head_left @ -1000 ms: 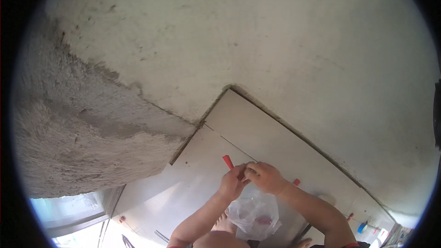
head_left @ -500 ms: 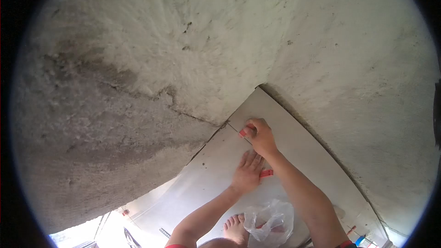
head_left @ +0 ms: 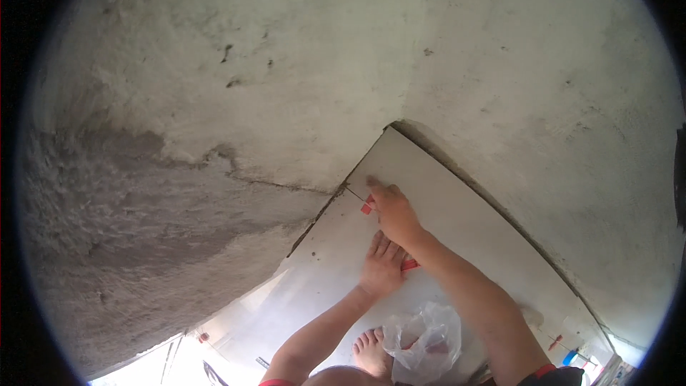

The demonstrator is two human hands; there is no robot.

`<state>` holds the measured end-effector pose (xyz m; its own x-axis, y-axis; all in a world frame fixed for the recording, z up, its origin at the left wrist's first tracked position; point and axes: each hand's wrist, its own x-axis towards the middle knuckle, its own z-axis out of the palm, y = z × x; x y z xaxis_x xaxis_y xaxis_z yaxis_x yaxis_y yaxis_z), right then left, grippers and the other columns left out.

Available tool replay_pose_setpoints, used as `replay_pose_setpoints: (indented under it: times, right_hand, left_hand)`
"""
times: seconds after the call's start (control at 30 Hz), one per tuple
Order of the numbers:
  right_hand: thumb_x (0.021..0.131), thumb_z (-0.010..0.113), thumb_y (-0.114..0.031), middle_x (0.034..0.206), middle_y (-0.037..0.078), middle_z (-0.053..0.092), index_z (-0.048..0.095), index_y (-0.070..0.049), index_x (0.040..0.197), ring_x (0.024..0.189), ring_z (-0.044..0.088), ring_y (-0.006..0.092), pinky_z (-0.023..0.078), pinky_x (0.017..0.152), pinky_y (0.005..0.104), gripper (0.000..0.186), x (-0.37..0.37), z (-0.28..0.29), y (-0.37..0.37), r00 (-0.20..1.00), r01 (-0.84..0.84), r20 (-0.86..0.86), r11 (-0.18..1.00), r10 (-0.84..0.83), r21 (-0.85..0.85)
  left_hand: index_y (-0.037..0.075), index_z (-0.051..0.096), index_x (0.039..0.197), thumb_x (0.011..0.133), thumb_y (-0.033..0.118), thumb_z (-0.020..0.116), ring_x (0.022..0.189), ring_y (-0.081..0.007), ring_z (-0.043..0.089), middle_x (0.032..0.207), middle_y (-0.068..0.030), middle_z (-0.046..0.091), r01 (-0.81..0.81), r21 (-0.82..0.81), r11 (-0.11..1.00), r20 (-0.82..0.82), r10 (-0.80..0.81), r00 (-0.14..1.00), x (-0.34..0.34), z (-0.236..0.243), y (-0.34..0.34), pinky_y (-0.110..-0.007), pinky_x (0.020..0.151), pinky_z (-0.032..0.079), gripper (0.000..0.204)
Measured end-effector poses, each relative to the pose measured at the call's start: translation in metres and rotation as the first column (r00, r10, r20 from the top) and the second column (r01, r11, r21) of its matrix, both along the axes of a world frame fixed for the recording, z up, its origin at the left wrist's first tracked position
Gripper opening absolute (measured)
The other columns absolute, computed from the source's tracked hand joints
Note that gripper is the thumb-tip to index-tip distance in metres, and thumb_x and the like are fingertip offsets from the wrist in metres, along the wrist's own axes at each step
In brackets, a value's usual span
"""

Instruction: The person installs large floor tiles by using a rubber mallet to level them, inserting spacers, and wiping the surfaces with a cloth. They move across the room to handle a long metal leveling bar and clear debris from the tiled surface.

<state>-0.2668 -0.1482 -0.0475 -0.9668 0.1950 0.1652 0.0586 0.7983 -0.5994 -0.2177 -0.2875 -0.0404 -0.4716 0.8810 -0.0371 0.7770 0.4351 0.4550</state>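
My left hand (head_left: 382, 271) lies flat on the pale floor tile (head_left: 321, 282) with its fingers stretched forward. Beside its thumb edge, a red plastic wedge (head_left: 410, 264) is partly covered by my right forearm. Farther forward, my right hand (head_left: 395, 213) is curled at the thin joint between two tiles. It grips a second red wedge (head_left: 367, 205), whose end sticks out on the left of the hand; one finger reaches past it onto the far tile (head_left: 391, 154). My palm hides the rest of that wedge.
Rough plastered walls (head_left: 321, 64) meet at the corner beyond the tiles, with a dark gap along the tile edges. A clear plastic bag (head_left: 429, 343) holding red pieces sits by my bare foot (head_left: 371, 354). Another red piece (head_left: 554, 342) and a blue-capped item (head_left: 570, 358) lie at lower right.
At the joint, my right hand has shifted slightly left and turned, with a finger now stretched forward past the wedge. My left hand stays flat on the tile. The whole view has shifted slightly.
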Motion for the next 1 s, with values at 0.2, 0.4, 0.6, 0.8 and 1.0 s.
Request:
replay_pose_setpoints:
  times: [0.2,0.4,0.6,0.8,1.0]
  right_hand:
    - [0.085,0.066,-0.030,0.103,0.017,0.060,0.050,-0.002,0.124,0.094,0.059,0.0371,0.052,0.080,0.0438,0.051,-0.012,0.027,0.005,0.937,0.346,0.094,0.930,-0.336,-0.124]
    - [0.082,0.058,-0.062,0.099,0.015,0.064,0.067,-0.006,0.105,0.094,0.061,0.0323,0.050,0.077,0.0382,0.061,-0.027,0.043,0.015,0.897,-0.150,0.443,0.937,-0.004,0.314]
    - [0.089,0.046,-0.059,0.077,0.005,0.068,0.074,-0.015,0.075,0.082,0.066,0.0259,0.051,0.070,0.0403,0.054,-0.044,0.038,0.024,0.745,-0.449,0.611,0.878,0.268,0.163]
    - [0.094,0.043,-0.049,0.075,0.008,0.068,0.071,-0.013,0.070,0.077,0.066,0.0276,0.053,0.065,0.0423,0.052,-0.025,0.027,0.024,0.825,-0.378,0.512,0.908,0.241,0.182]
    - [0.095,0.040,-0.051,0.097,0.012,0.067,0.064,-0.006,0.099,0.094,0.063,0.0303,0.051,0.075,0.0433,0.051,0.005,0.064,0.045,0.789,-0.216,0.561,0.968,0.251,-0.129]
  left_hand:
    - [-0.003,0.054,0.126,0.074,0.026,0.065,0.131,-0.0356,0.039,0.134,-0.0193,0.048,-0.033,0.105,0.994,-0.073,0.041,0.997,-0.001,-0.002,-0.003,-0.050,0.113,0.024,0.060]
    - [-0.003,0.049,0.132,0.081,0.025,0.060,0.136,-0.0359,0.035,0.140,-0.0202,0.044,-0.004,0.059,0.998,-0.050,0.007,0.999,-0.003,-0.008,0.000,-0.051,0.112,0.025,0.059]
    - [-0.004,0.043,0.136,0.086,0.026,0.056,0.139,-0.0353,0.030,0.145,-0.0208,0.037,0.000,0.095,0.995,-0.054,0.005,0.999,0.000,-0.006,0.001,-0.054,0.111,0.026,0.059]
    - [-0.002,0.046,0.135,0.085,0.025,0.057,0.137,-0.0370,0.032,0.143,-0.0211,0.039,0.028,0.139,0.990,-0.042,-0.022,0.999,0.008,-0.017,0.008,-0.055,0.111,0.025,0.057]
    - [0.000,0.058,0.117,0.085,0.018,0.059,0.127,-0.0398,0.042,0.125,-0.0192,0.054,-0.124,0.273,0.954,0.179,0.076,0.981,0.004,-0.001,0.020,-0.056,0.108,0.030,0.037]
